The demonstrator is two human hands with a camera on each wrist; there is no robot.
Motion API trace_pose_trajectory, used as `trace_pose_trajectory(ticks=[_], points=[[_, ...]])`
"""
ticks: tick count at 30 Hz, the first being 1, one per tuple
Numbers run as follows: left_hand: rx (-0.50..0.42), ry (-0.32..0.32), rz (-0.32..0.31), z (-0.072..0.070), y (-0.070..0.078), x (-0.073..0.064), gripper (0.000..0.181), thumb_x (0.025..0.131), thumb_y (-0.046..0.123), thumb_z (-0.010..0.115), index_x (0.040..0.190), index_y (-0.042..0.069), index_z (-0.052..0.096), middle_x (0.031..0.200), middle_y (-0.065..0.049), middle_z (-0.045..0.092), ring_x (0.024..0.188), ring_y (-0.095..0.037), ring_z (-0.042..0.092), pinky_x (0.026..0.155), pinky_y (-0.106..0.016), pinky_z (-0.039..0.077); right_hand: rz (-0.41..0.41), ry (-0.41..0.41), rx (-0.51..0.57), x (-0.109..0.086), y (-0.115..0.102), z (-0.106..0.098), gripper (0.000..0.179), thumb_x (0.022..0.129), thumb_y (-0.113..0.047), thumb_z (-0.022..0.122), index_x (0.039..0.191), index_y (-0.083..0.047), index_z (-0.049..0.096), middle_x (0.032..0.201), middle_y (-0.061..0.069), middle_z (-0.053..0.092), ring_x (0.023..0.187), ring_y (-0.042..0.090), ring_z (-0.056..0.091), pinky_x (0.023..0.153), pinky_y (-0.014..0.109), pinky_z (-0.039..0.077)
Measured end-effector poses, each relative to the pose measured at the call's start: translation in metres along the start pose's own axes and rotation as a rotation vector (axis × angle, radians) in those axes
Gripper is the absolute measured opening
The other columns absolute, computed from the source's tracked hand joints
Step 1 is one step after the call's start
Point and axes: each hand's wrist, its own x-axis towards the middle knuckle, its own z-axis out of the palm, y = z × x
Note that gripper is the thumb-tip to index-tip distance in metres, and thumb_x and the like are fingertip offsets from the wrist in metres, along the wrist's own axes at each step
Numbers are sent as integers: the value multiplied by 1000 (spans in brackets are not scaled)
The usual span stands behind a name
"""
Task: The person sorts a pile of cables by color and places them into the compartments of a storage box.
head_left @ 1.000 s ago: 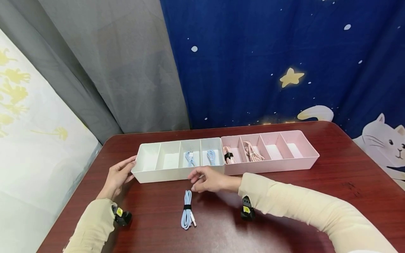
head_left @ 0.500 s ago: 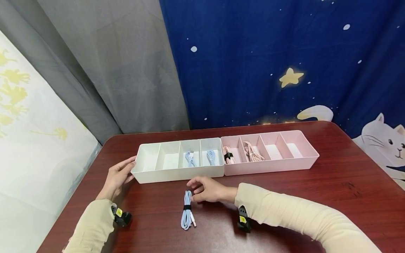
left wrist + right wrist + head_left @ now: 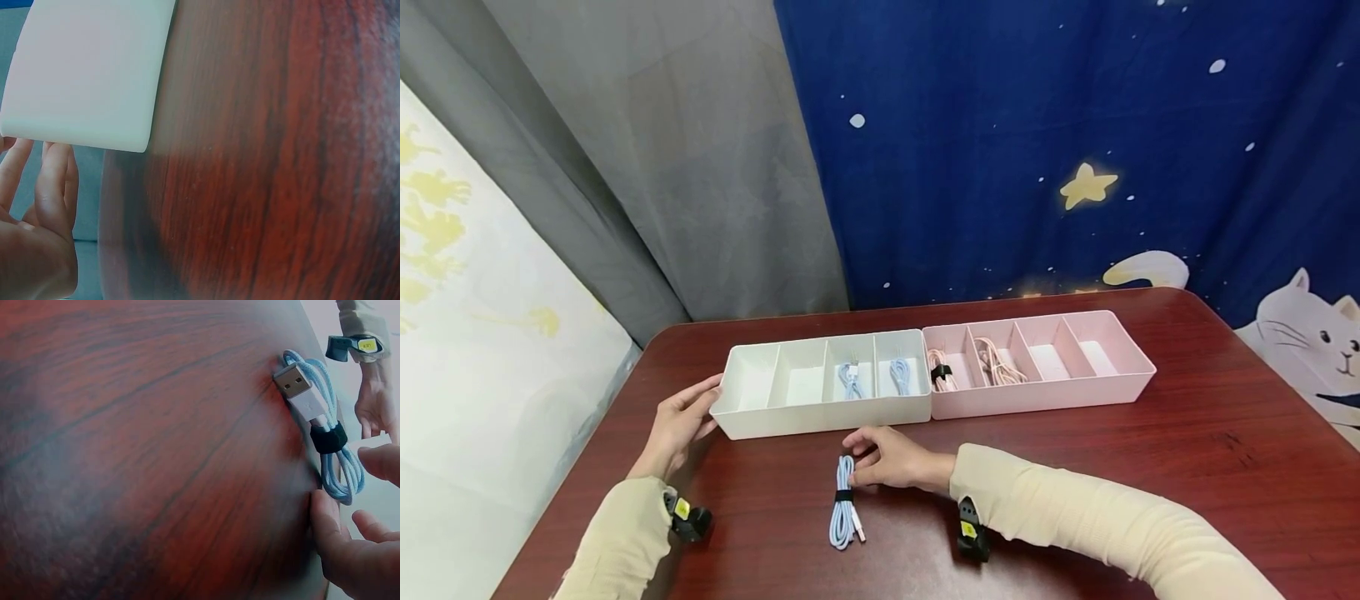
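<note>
A coiled light-blue USB cable, bound with a black strap, lies on the table in front of the white box. My right hand is at its far end, thumb and fingers spread on either side of the coil. In the right wrist view, the thumb's tip is close beside the cable; whether it touches cannot be told. My left hand rests its fingers against the left end of the white divided box. Those fingers appear fairly straight in the left wrist view, their tips partly hidden by the box.
A pink divided box stands end to end with the white one. Blue cables lie in the white box's two right compartments, and pink cables in the pink box's two left ones. Curtains hang behind the table.
My right hand has come down and nearer, from beside the white box's front wall to the blue cable's far end. The left hand has stayed at the box's end.
</note>
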Motion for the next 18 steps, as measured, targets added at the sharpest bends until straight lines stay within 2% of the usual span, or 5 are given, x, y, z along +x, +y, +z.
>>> trace_pose_trajectory(ticks=[3,18], points=[[11,4,2,0,-1,0,55,83,39,59,131,14,46,97,13,53,73,1,57,65,-19,49,3,11,-30,1,2,1,42,70,1,70,108,6,53,94,8,53,84,21,60,69,19,46],[-13,-14,23,0,-2,1,50,84,37,59,128,16,49,87,20,55,75,2,57,66,-20,50,24,-7,-111,7,0,4,41,69,-8,74,105,1,56,79,2,52,67,9,54,61,18,44]])
